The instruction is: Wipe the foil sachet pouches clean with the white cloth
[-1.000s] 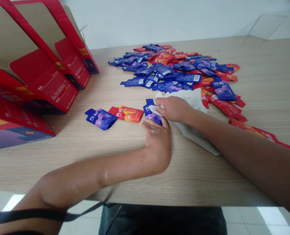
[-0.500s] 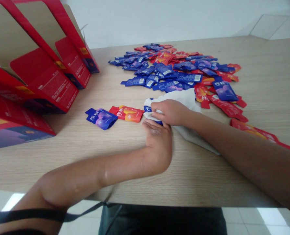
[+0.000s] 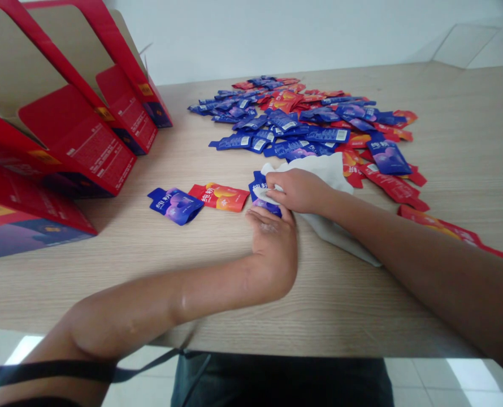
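A blue pouch [image 3: 257, 182] lies flat on the table, partly covered by a white cloth [image 3: 325, 165]. My right hand [image 3: 296, 191] is closed on the cloth, its fingertips over the pouch. Just below, my left hand [image 3: 272, 232] rests at the pouch's lower edge with fingers close together; whether they grip the pouch is hidden. To the left lie a red pouch [image 3: 224, 198] and another blue pouch [image 3: 177, 206], the two overlapping slightly.
A wide pile of blue and red pouches [image 3: 289, 121] spreads across the back of the table [image 3: 217, 316]. Open red boxes [image 3: 82, 135] stand at the left. A red pouch [image 3: 446, 229] lies near my right forearm. A black strap hangs at the lower left.
My right hand has shifted slightly right with the cloth, and more of the blue pouch shows. My left hand has hardly moved.
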A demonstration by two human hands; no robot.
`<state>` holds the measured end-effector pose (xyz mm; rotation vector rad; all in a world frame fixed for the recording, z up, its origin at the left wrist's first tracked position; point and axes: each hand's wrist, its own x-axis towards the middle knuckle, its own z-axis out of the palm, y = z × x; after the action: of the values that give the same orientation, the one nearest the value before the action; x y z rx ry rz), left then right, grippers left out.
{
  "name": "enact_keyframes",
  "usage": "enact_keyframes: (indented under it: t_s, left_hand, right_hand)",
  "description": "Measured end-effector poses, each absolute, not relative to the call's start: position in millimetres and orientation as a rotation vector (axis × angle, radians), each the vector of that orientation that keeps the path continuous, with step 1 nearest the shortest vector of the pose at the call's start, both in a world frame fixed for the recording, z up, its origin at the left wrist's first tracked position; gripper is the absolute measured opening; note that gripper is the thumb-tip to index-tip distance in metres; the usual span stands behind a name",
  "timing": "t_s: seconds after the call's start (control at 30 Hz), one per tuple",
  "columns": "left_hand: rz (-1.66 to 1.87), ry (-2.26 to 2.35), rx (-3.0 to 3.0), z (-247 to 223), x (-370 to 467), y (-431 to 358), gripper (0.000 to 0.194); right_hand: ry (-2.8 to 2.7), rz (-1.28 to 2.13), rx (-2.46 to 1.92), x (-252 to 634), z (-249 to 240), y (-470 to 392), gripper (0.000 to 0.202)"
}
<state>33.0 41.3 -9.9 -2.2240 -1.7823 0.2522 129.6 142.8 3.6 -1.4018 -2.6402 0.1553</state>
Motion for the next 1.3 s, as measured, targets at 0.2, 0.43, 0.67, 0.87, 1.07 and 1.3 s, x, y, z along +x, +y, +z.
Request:
enact_keyframes:
  t_s: [0.2,0.43,0.67,0.87,1.07,1.3]
  left_hand:
    - [0.203,-1.81,-2.232,-10,33,41,0.049]
    - [0.245,-1.783,-2.233,-8,33,41,0.05]
    - [0.188,-1.802,-2.234,-11,33,41,0.048]
    - [0.248,-1.807,-2.222,-8,34,40,0.049]
    - [0.328,-1.789,-2.232,-7,34,41,0.054]
    - [0.322,-1.793,-2.201,-10,34,42,0.055]
  right_hand:
    - [-2.637,0.159,-1.426,129,3,143,0.025]
    - [-2.647,0.15,-1.431,129,3,144,0.026]
    - [-2.641,0.161,-1.419,129,3,143,0.025]
    - [-2.652,0.144,-1.429,129,4,143,0.025]
    - [-2.622,0.04,-1.523,134,1,149,0.025]
    - [-2.597,-0.067,-1.619,140,-2,153,0.027]
